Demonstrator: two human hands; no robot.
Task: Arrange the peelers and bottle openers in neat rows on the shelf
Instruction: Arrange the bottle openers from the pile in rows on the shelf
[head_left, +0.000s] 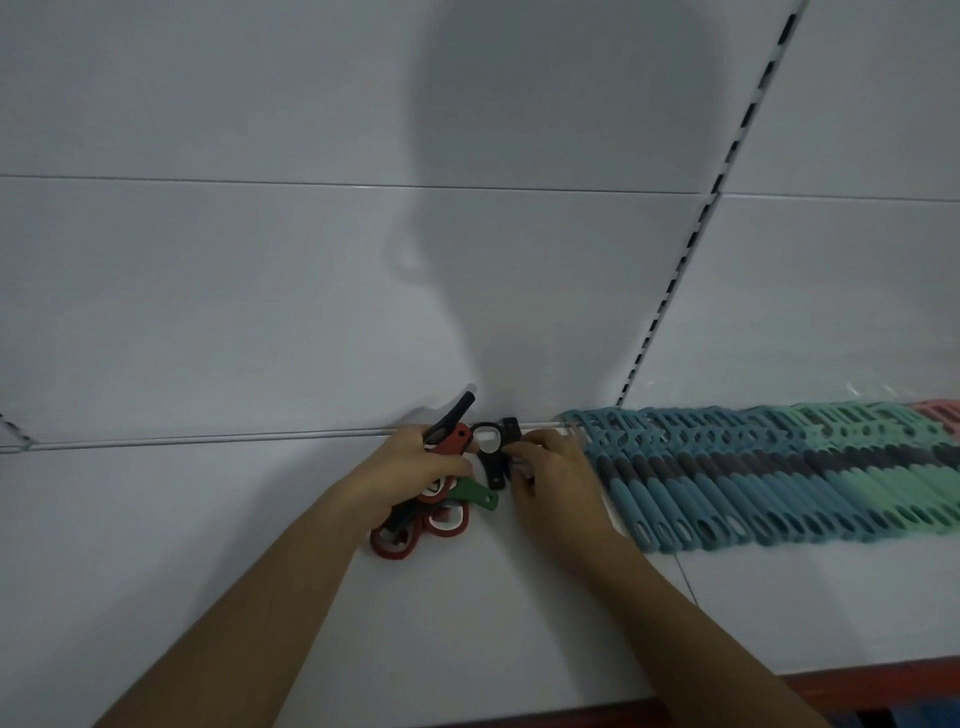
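My left hand (415, 470) grips a bunch of bottle openers (441, 447) in red, black and green; some red ring ends (395, 540) hang out below my palm. My right hand (550, 473) pinches a black bottle opener (491, 457) and sets it against the back of the white shelf (467, 623), just left of the peelers. A long neat row of peelers (753, 483) with blue and teal handles lies side by side to the right, running to the frame's edge.
The white back panel (260, 286) rises behind the shelf, with a slotted upright (691, 249) on the right. A few pink items (940, 421) lie at the far right. The shelf's red front edge (857, 686) shows at the bottom right.
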